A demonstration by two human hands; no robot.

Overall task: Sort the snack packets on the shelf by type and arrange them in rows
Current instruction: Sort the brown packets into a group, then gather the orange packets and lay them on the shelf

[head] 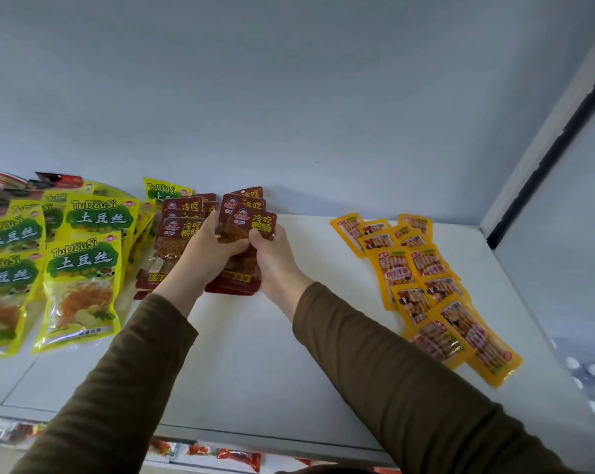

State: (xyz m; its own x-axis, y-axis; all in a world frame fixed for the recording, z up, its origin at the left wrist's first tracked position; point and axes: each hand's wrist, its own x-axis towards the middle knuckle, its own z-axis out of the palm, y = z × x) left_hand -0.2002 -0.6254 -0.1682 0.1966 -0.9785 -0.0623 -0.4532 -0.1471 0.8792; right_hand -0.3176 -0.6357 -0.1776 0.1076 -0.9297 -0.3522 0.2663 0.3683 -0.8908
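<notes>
Head view: a fan of dark red packets (245, 230) is gripped by the left hand (209, 246) and right hand (272, 249) near the shelf's (255, 354) back edge, probably to be squared into a row.

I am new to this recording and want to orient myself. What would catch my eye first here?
At the centre, the left hand and right hand together grip a fanned stack of dark red packets above the white shelf. Bright yellow-green packets crowd the left side. Orange-yellow packets run in a loose row on the right.
</notes>
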